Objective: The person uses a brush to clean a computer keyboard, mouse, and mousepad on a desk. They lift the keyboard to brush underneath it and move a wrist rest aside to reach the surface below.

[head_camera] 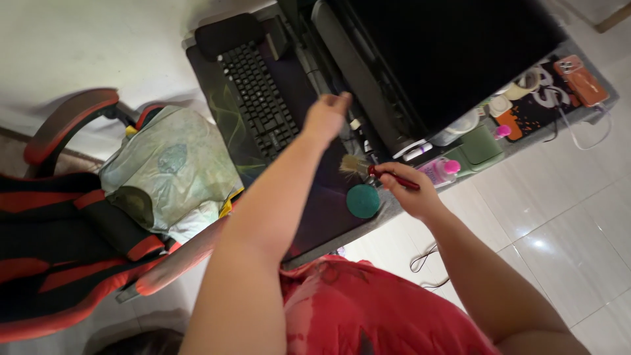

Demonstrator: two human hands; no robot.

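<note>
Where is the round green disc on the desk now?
In the head view, the round green disc lies on the dark desk mat near the desk's front edge, just below the brush held by the right hand.

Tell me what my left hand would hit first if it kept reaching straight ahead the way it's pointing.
Probably the black monitor base. The left hand points up the desk between the keyboard and that base, though depth is hard to judge from above.

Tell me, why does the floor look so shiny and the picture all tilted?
In the head view, light glares off the glossy floor tiles; the worn camera tilts the desk diagonally; the monitor is pure dark; the left hand looks slightly blurred.
</note>
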